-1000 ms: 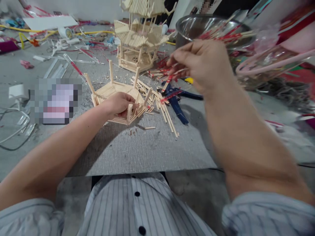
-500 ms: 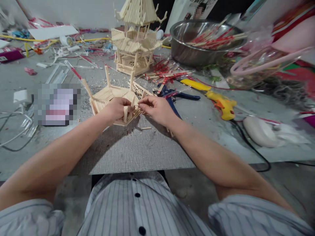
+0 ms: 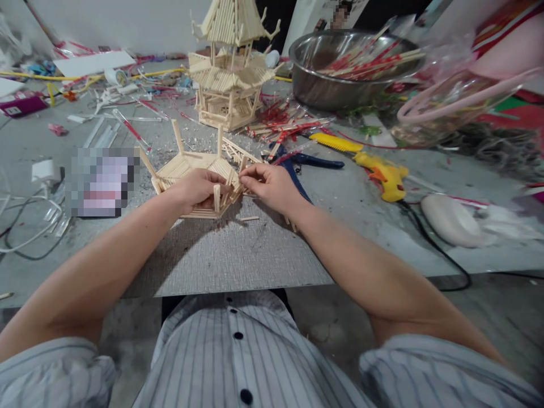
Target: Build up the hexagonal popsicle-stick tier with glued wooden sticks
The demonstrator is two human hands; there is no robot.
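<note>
A hexagonal base of pale wooden sticks point(image 3: 193, 164) lies on the table, with short posts standing at its corners. My left hand point(image 3: 198, 188) reaches over its front, fingers curled down onto the right-hand part beside a front post point(image 3: 217, 198). Close by, my right hand point(image 3: 268, 182) pinches thumb and forefinger together at the right corner, on a small wooden stick mostly hidden by the fingers. The fingertips of both hands almost meet. Just in front of the base lies a loose short stick point(image 3: 250, 219).
Behind stands a tiered stick pagoda point(image 3: 232, 73). Blue-handled pliers point(image 3: 318, 161) and a yellow glue gun point(image 3: 391, 175) lie to the right, before a steel bowl point(image 3: 312, 85) of sticks. A blurred-out phone point(image 3: 104, 187) and white cables point(image 3: 42, 218) are on the left.
The view has shifted slightly. Both hands stay at the right side of the base, with only small finger movements; the base sits much as before.
</note>
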